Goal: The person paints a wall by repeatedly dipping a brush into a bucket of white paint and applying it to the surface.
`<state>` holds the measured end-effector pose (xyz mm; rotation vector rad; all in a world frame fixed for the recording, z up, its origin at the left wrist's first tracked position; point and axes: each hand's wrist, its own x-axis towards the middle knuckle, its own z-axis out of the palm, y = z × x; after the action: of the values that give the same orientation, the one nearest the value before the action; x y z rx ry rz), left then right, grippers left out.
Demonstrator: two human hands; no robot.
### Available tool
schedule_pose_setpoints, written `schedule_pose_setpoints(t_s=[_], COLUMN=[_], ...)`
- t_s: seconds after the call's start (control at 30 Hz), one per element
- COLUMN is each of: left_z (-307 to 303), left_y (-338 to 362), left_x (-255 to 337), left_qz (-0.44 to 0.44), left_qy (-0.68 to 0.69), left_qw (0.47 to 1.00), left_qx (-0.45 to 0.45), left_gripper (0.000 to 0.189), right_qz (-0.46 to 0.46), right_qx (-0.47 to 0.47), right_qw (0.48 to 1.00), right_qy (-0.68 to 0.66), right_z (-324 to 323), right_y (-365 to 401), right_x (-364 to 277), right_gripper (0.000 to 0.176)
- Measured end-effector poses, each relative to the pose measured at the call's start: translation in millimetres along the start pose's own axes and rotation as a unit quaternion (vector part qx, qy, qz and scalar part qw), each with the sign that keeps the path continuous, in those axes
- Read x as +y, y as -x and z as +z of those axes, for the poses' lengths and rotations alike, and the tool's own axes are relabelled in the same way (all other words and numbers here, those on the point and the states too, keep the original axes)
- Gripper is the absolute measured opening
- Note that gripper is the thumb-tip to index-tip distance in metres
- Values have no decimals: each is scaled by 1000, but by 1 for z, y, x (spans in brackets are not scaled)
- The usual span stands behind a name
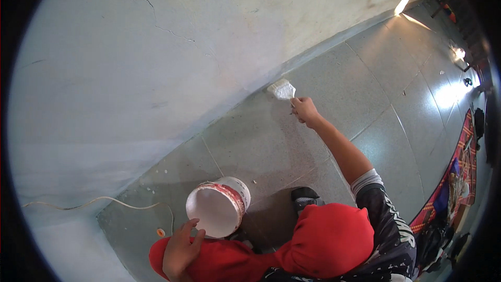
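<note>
A wide paintbrush (pixel 282 90) with white-coated bristles is in my right hand (pixel 305 111), whose fingers are closed round its handle. Its bristles are at the foot of the wall (pixel 156 73), where the wall meets the floor. On my red-clad knee rests my left hand (pixel 182 248), fingers apart and holding nothing. Close to those fingertips is a white bucket (pixel 240 190) with a red-stained band below its rim. The bucket leans, its mouth facing my left side, and the inside looks whitish.
A pale cable (pixel 141 207) runs along the left floor near a small orange and white piece (pixel 160 232). Cracks (pixel 148 2) mark the upper wall. At the right lie a plaid cloth (pixel 430 211) and piled items. My dark shoe (pixel 305 195) stands beside the bucket on the tiled floor (pixel 373 120).
</note>
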<state>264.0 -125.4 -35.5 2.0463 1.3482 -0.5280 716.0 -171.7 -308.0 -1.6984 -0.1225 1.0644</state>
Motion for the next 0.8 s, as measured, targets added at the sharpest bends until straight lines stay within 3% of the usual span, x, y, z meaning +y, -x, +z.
schedule_pose_setpoints(t_s=[0.27, 0.47, 0.53, 0.8], left_z=[-3, -3, -1, -2], left_y=[1, 0, 0, 2], left_x=[4, 6, 1, 3], left_qz=[-3, -17, 9, 11], left_qy=[-10, -18, -11, -2], left_qw=[1000, 999, 1000, 1000], left_qx=[-11, -20, 6, 2], left_gripper=[40, 41, 41, 41], right_qz=[21, -45, -44, -16], right_qx=[5, 26, -9, 4], right_qw=[1000, 998, 998, 1000], right_qy=[10, 47, -53, 9], right_z=[13, 17, 14, 12], right_y=[-28, -39, -21, -31], right_x=[2, -3, -6, -7], right_gripper=[32, 33, 33, 29])
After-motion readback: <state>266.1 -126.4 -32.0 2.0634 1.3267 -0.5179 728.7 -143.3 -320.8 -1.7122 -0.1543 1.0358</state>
